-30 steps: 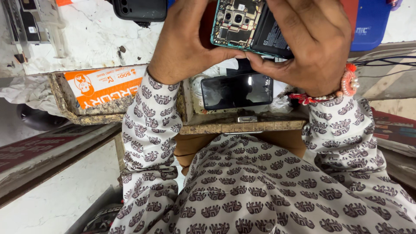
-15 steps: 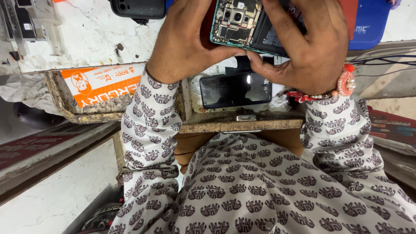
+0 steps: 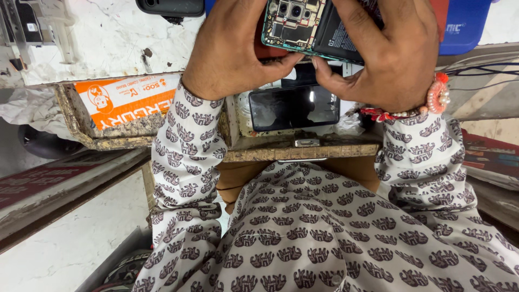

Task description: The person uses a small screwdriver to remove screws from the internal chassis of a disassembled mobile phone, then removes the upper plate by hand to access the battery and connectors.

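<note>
Shifted slightly up toward the frame's top edge since half a second ago: opened phone (image 3: 313,24), back cover off, circuit board and camera modules exposed. Gripped at its two ends by both hands, left hand (image 3: 230,51) closed on the camera end, right hand (image 3: 397,54) wrapped over the battery end, above the desk (image 3: 108,38). Below, lying in a worn drawer (image 3: 238,121): one dark phone (image 3: 294,107), screen up, beside crumpled plastic. Further left, one orange printed card (image 3: 127,100) in a second compartment. Two phones counted, plus one dark device (image 3: 170,6) at the top edge.
</note>
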